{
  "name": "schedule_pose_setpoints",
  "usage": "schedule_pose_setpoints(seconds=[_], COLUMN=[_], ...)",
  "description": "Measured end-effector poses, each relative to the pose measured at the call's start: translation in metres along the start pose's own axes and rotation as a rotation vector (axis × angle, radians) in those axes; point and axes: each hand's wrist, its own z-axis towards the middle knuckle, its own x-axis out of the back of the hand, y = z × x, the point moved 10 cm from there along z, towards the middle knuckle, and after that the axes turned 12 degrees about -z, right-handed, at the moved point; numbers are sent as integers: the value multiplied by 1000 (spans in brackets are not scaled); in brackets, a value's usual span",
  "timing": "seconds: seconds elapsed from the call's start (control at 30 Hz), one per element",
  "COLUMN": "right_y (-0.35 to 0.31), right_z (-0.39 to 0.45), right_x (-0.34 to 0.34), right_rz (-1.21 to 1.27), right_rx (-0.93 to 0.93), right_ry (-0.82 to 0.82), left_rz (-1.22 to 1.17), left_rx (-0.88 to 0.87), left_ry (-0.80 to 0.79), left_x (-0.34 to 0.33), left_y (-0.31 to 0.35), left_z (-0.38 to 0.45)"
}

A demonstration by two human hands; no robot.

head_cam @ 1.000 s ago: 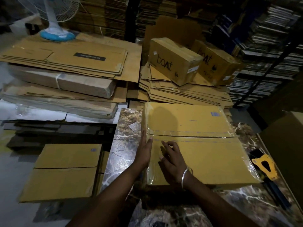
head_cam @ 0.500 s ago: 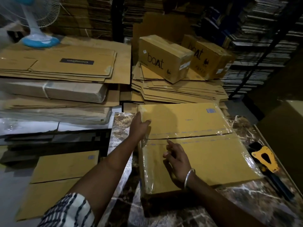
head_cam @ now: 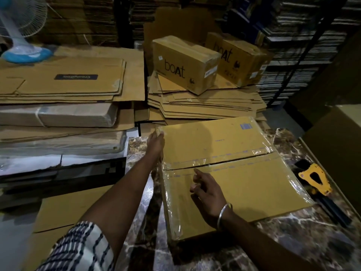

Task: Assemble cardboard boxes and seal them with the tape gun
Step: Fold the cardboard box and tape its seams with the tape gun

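I see the box (head_cam: 224,173) lying on the marble table (head_cam: 293,241), in the middle of the view, with its two top flaps closed and meeting at a seam that runs left to right. Clear tape already covers this seam and also runs down the left edge, so I judge the top is nearly sealed.

The left hand (head_cam: 155,143) reaches to the far left corner of the box. Its fingers curl over the corner edge and grip it, I think to press the tape end down around the side and to keep the box from sliding. The right hand (head_cam: 207,194) rests on the near flap, just below the seam. Its fingers are loosely bent and the index finger points to the seam; it holds nothing. Probably it keeps the flap flat while the other hand works on the tape.

The tape gun (head_cam: 314,180), with yellow handle, lies on the table just beside the right edge of the box, not touched by any hand. It is placed near, so the right hand can take it again easily.

Behind the table are stacks of flat cardboard (head_cam: 205,102), and two finished boxes (head_cam: 187,63) marked "boAt" stand on them. A fan (head_cam: 23,36) stands at far left.
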Motion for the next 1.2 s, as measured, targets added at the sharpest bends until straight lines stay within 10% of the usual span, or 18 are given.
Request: schedule_pose_setpoints(seconds=[0.5,0.93,1.2], right_y=[-2,0,3], right_z=[-2,1,3], right_x=[-2,-1,0], right_rz=[64,-70,-103], right_rx=[23,60,77], right_ry=[4,18,19], left_rz=[317,350,880], left_rx=[-277,-15,-504], left_ry=[214,123,111], left_x=[8,0,-21], left_y=[46,20,74], left_z=[-26,-8,-23])
